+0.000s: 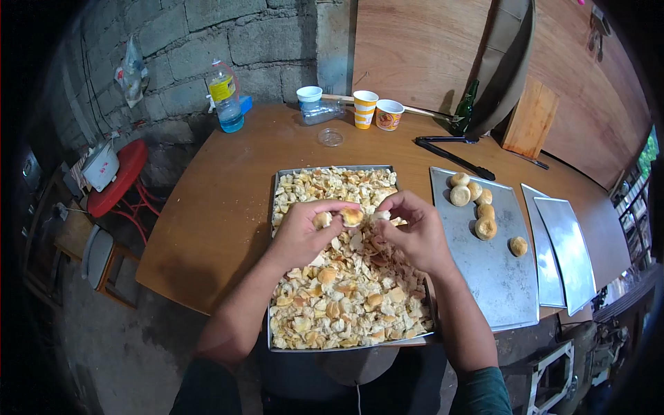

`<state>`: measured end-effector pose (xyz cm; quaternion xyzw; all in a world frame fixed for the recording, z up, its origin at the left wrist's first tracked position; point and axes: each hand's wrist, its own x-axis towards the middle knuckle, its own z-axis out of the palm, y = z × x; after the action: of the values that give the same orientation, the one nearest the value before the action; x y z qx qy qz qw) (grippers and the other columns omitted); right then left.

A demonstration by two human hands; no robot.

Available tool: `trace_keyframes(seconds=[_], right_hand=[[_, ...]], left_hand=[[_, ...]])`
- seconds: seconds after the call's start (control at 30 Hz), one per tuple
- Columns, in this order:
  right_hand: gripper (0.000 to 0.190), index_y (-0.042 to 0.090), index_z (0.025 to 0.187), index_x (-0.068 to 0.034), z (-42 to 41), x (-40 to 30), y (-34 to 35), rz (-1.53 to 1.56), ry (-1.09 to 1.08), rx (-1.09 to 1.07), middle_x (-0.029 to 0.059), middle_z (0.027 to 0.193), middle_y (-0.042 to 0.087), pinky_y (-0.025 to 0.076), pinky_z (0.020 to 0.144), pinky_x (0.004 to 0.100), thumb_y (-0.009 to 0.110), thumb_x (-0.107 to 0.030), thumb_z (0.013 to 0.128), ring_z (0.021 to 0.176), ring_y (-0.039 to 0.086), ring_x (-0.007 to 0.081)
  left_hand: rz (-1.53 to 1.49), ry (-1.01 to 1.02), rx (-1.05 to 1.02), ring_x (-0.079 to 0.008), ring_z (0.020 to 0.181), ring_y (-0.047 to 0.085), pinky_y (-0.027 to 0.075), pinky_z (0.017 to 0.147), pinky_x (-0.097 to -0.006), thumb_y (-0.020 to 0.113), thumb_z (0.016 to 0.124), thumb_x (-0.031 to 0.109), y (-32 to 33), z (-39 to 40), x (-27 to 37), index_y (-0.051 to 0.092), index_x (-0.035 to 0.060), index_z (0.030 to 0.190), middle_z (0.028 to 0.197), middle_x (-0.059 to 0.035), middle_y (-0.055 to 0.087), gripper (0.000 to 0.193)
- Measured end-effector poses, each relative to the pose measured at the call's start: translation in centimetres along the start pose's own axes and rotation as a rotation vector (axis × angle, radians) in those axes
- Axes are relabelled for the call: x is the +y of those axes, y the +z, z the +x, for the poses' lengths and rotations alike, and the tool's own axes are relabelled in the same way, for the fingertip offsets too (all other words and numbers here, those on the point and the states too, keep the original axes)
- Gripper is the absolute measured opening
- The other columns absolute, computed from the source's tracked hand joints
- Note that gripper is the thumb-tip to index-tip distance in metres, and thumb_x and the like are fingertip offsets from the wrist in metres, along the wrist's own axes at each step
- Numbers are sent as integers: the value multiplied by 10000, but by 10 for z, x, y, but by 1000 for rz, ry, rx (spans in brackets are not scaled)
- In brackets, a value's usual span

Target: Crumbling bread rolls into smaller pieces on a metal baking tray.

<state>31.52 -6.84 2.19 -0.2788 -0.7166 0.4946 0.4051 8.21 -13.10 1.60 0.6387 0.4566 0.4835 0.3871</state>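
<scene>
A metal tray (271, 311) full of torn bread pieces (332, 290) lies before me on the wooden table. Over its middle, my left hand (306, 233) holds a piece of bread roll (351, 217) between thumb and forefinger, with another pale bit of bread (322, 220) against the fingers. Just to the right, my right hand (417, 231) pinches a small white bread piece (383, 215). The two hands are slightly apart. Several whole round rolls (486, 228) rest on a flat metal sheet (467, 280) to the right of the tray.
Two more metal sheets (568, 249) overlap at the right. Black tongs (456, 158) lie behind the rolls. Along the back stand a plastic bottle (226, 101), paper cups (364, 111) and a green glass bottle (467, 109). A red stool (122, 181) is at the left.
</scene>
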Motion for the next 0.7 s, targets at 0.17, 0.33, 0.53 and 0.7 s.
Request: trace_keyframes(seconds=[0.17, 0.33, 0.53, 0.7], right_hand=[[220, 694, 983, -8, 2, 8, -9, -293, 51, -103, 52, 880, 729, 564, 707, 304, 838, -154, 903, 767, 676, 100], [369, 696, 1050, -13, -2, -12, 6, -409, -137, -72, 98, 984, 710, 557, 706, 330, 888, -263, 859, 786, 680, 160], [234, 660, 1129, 2, -1, 8, 14, -163, -109, -60, 57, 902, 692, 549, 650, 309, 738, -176, 999, 719, 647, 117], [178, 659, 1095, 8, 1, 3, 6, 260, 78, -29, 6, 886, 673, 508, 556, 218, 669, -164, 1050, 701, 599, 47]], left_hand=[[-35, 120, 116, -107, 1087, 665, 561, 869, -272, 623, 1007, 10, 3, 4, -3, 713, -14, 1256, 1201, -91, 742, 267], [278, 105, 115, -175, 986, 736, 580, 874, -362, 738, 954, 72, 5, 1, 0, 747, 11, 1156, 1058, -114, 782, 211], [385, 282, 69, -220, 898, 771, 581, 811, -348, 775, 933, 93, 10, -3, 1, 754, 15, 1120, 980, -128, 790, 205], [76, 161, 22, -171, 915, 755, 573, 816, -333, 768, 941, 80, 8, -2, -2, 753, 8, 1130, 1018, -92, 791, 202]])
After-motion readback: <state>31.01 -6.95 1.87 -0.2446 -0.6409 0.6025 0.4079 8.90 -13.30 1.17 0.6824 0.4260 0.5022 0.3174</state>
